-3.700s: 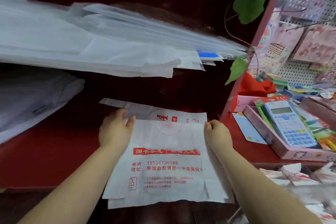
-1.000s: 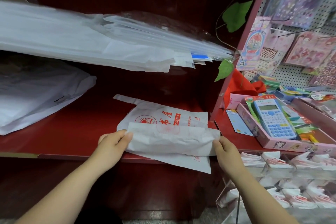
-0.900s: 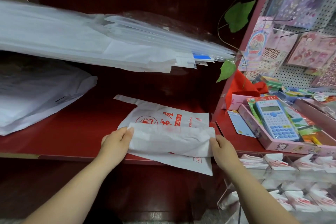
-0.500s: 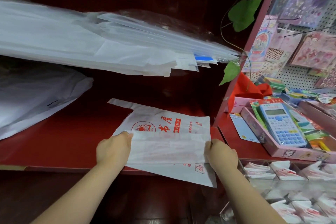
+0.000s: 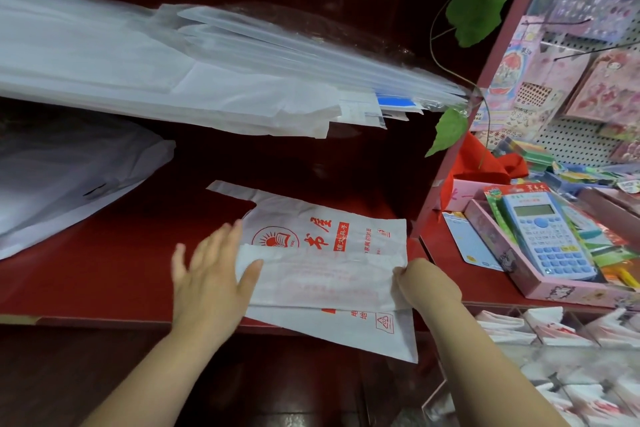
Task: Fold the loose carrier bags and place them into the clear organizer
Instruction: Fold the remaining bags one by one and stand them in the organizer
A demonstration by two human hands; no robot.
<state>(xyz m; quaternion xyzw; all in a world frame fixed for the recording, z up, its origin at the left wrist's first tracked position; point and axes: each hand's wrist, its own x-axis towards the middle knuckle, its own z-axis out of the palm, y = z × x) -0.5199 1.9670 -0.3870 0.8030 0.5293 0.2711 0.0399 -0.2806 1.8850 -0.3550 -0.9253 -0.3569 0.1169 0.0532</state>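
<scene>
Bag (image 5: 325, 274), lower centre on the shelf (image 5: 121, 270), looks part-folded: left hand (image 5: 211, 284) spread flat on its left edge, right hand (image 5: 426, 288) pinching its right. Further folds and the organizer (image 5: 585, 333), lower right, remain

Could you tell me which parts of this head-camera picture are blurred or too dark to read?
Head view: the left hand is motion-smeared, its fingers ghosted; the right hand and the carrier bag it pinches are crisp; the shelf recess behind is nearly black; the clear organizer at lower right looks soft and hazy.
</scene>
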